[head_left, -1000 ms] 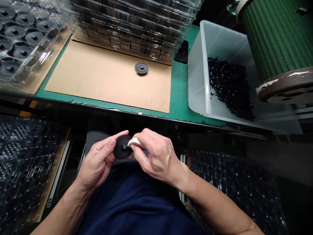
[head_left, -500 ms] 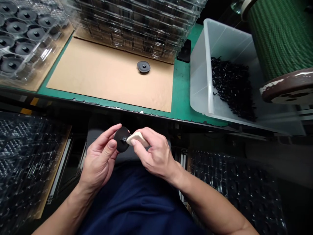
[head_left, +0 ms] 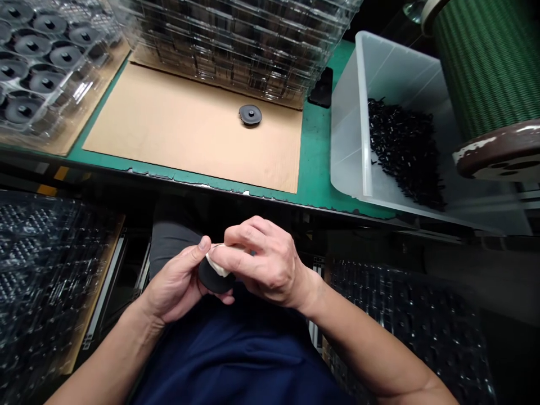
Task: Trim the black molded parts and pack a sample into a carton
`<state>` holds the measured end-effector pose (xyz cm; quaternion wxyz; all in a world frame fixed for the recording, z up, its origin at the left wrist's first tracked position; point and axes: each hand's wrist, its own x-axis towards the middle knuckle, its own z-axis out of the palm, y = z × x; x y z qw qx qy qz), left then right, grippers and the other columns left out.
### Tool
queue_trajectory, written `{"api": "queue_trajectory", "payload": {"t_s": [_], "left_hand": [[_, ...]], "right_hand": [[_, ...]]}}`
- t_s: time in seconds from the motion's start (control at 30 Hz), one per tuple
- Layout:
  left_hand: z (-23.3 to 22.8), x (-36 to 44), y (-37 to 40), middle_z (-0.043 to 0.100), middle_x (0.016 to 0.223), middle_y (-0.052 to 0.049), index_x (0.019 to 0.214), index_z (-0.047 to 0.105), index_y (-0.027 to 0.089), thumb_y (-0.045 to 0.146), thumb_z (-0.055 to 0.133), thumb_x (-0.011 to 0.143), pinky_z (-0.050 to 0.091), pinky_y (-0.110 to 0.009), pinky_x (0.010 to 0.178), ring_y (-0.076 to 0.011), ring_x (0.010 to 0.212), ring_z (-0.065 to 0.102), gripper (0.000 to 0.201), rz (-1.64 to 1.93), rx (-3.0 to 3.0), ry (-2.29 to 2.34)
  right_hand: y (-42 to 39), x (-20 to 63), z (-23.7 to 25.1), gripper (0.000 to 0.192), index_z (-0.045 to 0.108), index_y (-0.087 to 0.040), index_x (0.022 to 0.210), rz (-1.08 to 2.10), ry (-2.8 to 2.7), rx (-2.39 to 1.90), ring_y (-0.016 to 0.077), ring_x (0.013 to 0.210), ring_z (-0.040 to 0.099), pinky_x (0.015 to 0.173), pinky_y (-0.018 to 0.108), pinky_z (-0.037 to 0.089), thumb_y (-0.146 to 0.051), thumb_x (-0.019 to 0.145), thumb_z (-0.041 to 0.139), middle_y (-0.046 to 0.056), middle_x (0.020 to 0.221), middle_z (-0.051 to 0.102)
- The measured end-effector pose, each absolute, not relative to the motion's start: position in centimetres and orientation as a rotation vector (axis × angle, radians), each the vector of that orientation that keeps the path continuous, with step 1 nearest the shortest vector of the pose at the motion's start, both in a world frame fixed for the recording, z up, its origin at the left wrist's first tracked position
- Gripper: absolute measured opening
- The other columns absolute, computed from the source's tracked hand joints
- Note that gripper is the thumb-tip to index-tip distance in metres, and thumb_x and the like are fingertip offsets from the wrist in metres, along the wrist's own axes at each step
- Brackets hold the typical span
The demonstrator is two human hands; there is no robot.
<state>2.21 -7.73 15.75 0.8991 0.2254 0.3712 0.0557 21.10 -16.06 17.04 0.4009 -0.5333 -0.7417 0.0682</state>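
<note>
Between my hands, over my lap, is a black round disc (head_left: 216, 279). My left hand (head_left: 179, 278) grips it from the left, thumb on top and fingers beneath. In my right hand (head_left: 268, 259) is a folded off-white cloth-like pad (head_left: 218, 262), pressed onto the upper face of the disc. The pad and my right fingers hide the disc's middle. A similar black disc with a small central stub (head_left: 250, 115) lies on the cardboard sheet (head_left: 181, 129) in front of me.
Stacked clear plastic trays (head_left: 236, 45) stand behind the cardboard. At left, a clear tray (head_left: 76, 90) holds several black discs. A translucent bin (head_left: 361, 124) with small black parts (head_left: 405, 152) sits at right, beside a green ribbed cylinder (head_left: 485, 67). The green table's chipped edge (head_left: 247, 193) runs before me.
The disc has tilted and moved slightly lower. My right hand has brought the pad over its face, covering the centre stub that showed before. My left thumb has shifted up to its rim.
</note>
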Motion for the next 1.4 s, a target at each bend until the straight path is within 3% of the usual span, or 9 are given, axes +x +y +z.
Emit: {"api": "queue_trajectory", "payload": {"t_s": [0.13,0.23,0.4,0.53,0.73,0.83,0.97,1.2,1.4], "left_hand": [[15.6,2.8,-8.2,0.079,0.099,-0.009,0.114,0.084,0.021,0.05,0.087,0.084,0.068,-0.029,0.078,-0.0189,0.085,0.076,0.041,0.453,0.517,0.838],[15.1,3.2,-8.8,0.079,0.111,-0.008,0.125,0.08,0.026,0.041,0.088,0.087,0.064,-0.021,0.085,-0.0161,0.096,0.076,0.042,0.676,0.666,0.875],[14.6,3.5,-9.8,0.077,0.119,-0.006,0.127,0.078,0.03,0.033,0.089,0.086,0.061,-0.02,0.097,-0.0169,0.11,0.075,0.042,0.919,0.864,0.844],[14.8,3.3,-9.7,0.076,0.125,-0.007,0.127,0.078,0.029,0.033,0.086,0.089,0.061,-0.018,0.094,-0.0174,0.111,0.075,0.04,0.911,0.878,0.831],[15.8,3.2,-9.4,0.077,0.123,-0.006,0.125,0.079,0.031,0.041,0.088,0.086,0.063,-0.024,0.095,-0.0208,0.111,0.075,0.041,0.912,0.826,0.884],[16.2,2.9,-9.0,0.078,0.119,-0.007,0.124,0.081,0.029,0.042,0.089,0.086,0.063,-0.024,0.093,-0.0189,0.103,0.075,0.041,0.689,0.718,0.939],[16.2,2.2,-8.2,0.076,0.115,-0.015,0.121,0.082,0.019,0.05,0.085,0.087,0.067,-0.031,0.078,-0.0217,0.09,0.073,0.046,0.369,0.63,0.898],[15.5,1.7,-8.2,0.07,0.076,-0.01,0.085,0.082,0.01,0.056,0.092,0.076,0.067,-0.033,0.058,-0.0183,0.063,0.066,0.048,0.124,0.44,0.907],[15.0,1.9,-8.4,0.078,0.095,-0.01,0.099,0.084,0.016,0.046,0.092,0.08,0.07,-0.036,0.068,-0.021,0.078,0.073,0.037,0.153,0.3,0.818]], "right_hand": [[-16.0,20.6,16.7,0.02,0.076,-0.011,0.099,0.255,-1.664,-1.615,0.0192,0.077,0.053,0.074,0.037,0.044,-0.022,0.102,0.06,0.008,0.085,0.066],[-16.2,19.7,16.8,0.018,0.068,-0.014,0.081,0.538,-1.399,-1.728,0.0141,0.067,0.048,0.065,0.032,0.039,-0.021,0.096,0.061,0.002,0.073,0.058],[-16.2,18.5,17.3,0.019,0.069,-0.015,0.087,1.007,-1.067,-1.521,0.0099,0.062,0.049,0.058,0.025,0.038,-0.029,0.098,0.063,-0.002,0.074,0.059],[-15.8,18.7,17.0,0.016,0.073,-0.014,0.093,0.767,-1.134,-1.601,0.0116,0.073,0.056,0.067,0.026,0.042,-0.025,0.098,0.064,0.002,0.084,0.066],[-15.9,19.2,16.7,0.017,0.073,-0.014,0.096,0.845,-1.21,-1.481,0.0131,0.071,0.054,0.068,0.029,0.043,-0.027,0.101,0.063,0.002,0.082,0.064],[-15.7,20.2,16.3,0.016,0.072,-0.015,0.096,0.585,-1.378,-1.558,0.0161,0.08,0.055,0.079,0.032,0.044,-0.023,0.103,0.06,0.004,0.085,0.065],[-15.7,21.0,16.0,0.019,0.073,-0.015,0.104,0.445,-1.676,-1.557,0.0197,0.084,0.054,0.079,0.037,0.042,-0.025,0.107,0.057,0.007,0.095,0.07],[-16.1,21.2,16.3,0.027,0.076,-0.015,0.109,0.446,-1.874,-1.425,0.0189,0.083,0.052,0.075,0.036,0.041,-0.027,0.111,0.051,0.007,0.097,0.069],[-15.8,21.7,16.3,0.024,0.076,-0.02,0.111,0.359,-1.951,-1.323,0.0197,0.091,0.056,0.077,0.037,0.04,-0.023,0.109,0.052,0.006,0.104,0.071]]}}
